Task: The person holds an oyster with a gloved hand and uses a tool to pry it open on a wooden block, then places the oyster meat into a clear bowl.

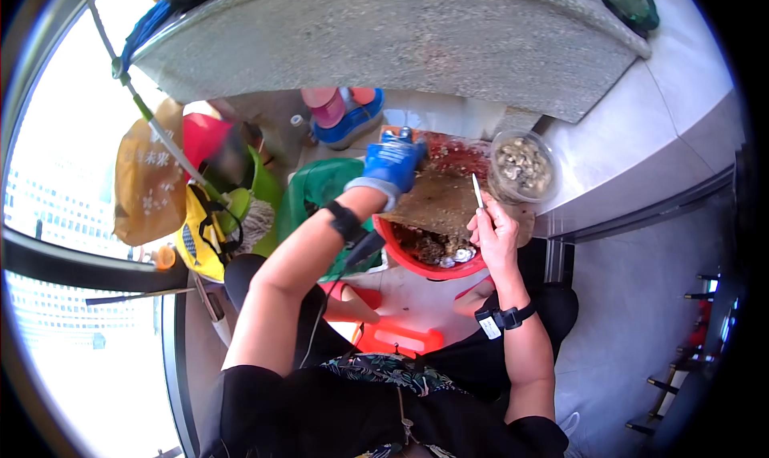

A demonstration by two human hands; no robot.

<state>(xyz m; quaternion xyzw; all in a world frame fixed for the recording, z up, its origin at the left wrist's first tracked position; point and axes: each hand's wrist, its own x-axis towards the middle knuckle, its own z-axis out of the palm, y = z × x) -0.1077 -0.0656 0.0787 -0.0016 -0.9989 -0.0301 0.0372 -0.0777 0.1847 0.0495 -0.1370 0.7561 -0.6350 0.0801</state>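
Note:
My left hand (393, 160), in a blue coated glove, reaches over the far left part of a worn brown board (429, 202); its fingertips are near a dark object, and whether it holds anything is unclear. My bare right hand (495, 229) grips a small knife (477, 190) with a pale blade, pointing up and left above the board's right side. Beneath the board's near edge is a red basin (420, 270) with dark debris and several shells (464, 255). A clear round plastic tub (556, 175) at the right holds shucked shellfish meat (522, 166).
A green container or bag (327, 184) is left of the board. Beyond stand a stone slab (390, 43) and a blue-and-pink object (348, 118). A mop handle (168, 145), a yellow bag (201, 235) and an orange-brown bag (147, 181) are at the left. A red stool (402, 338) is below me.

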